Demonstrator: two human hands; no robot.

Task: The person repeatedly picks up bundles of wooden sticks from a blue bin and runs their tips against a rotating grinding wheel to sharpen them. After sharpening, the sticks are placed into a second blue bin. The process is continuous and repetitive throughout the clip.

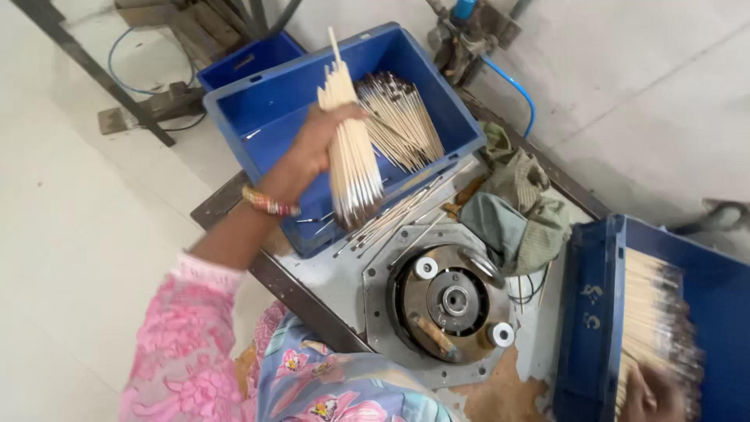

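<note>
A left hand [312,152] grips mid-length a light, brittle bundle of thin brushes [349,148] over a blue crate [269,109] (more lie inside), while the right hand [652,395] rests open on another pile.

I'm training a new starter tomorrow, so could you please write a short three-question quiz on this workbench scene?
1. True or false: the left hand grips a bundle of wooden sticks over the blue crate.
2. Which lies in the right-hand crate by the right hand? A) rags B) sticks C) bolts
3. Fill in: the round metal fixture carries two ____ rollers.

Key: 1 true; 2 B; 3 white.
</note>
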